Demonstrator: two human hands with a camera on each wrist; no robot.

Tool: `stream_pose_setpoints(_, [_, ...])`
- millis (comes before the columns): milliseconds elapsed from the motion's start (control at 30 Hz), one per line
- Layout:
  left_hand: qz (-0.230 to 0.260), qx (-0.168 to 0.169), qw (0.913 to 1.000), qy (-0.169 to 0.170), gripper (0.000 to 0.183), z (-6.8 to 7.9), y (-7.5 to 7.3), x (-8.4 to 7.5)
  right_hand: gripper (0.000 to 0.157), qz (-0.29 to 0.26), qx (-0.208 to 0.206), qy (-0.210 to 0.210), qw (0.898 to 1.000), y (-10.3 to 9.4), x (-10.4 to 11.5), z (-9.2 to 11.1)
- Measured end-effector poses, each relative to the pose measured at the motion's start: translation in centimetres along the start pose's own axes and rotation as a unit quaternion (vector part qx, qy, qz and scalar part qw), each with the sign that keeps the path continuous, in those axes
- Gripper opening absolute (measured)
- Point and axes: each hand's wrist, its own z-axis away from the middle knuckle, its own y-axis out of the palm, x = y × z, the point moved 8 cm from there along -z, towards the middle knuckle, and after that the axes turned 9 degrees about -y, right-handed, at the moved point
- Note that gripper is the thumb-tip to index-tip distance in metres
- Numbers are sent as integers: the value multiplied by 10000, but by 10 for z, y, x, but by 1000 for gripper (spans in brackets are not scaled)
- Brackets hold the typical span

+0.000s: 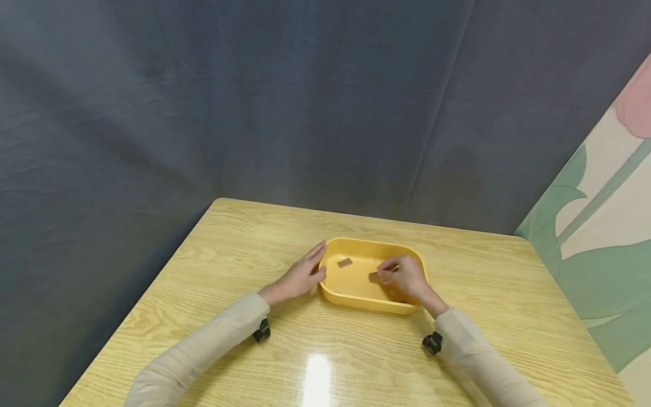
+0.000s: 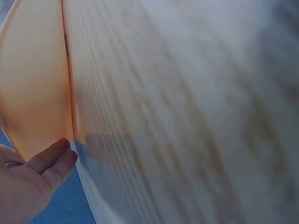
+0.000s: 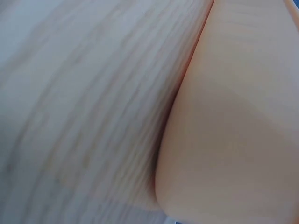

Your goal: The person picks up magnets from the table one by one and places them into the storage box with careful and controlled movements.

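A shallow yellow basin with rounded corners stands on the wooden table. My left hand rests against its left end, fingers straight and thumb spread apart at the rim. In the left wrist view, fingertips touch the lower edge of the basin wall. My right hand reaches inside at the right, thumb and fingertips pinching a small brown block, partly covered by the fingers. Another flat brown block lies on the basin floor at left. The right wrist view shows only the basin's outer wall and table.
The light wood-grain table extends around the basin. A dark blue-grey curtain hangs behind it, and a wall with painted flowers stands at right. Black wrist cameras sit under both sleeves.
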Motion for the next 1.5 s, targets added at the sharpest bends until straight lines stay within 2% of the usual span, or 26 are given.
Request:
stream_pose_setpoints(533, [75,18,10000,42,62,0,1,0,8,71,338,185,9992,11,-3,-1])
stream_pose_setpoints(667, [61,26,10000,38,62,1,0,-2,7,330,377,160,9986,12,-4,-2])
stream_pose_setpoints(900, [63,-13,10000,28,62,0,1,-1,6,1107,441,-121,9928,13,-2,-3])
stream_pose_setpoints(1500, [69,6,10000,-4,61,-2,1,1,5,1523,582,-371,9859,19,2,-4])
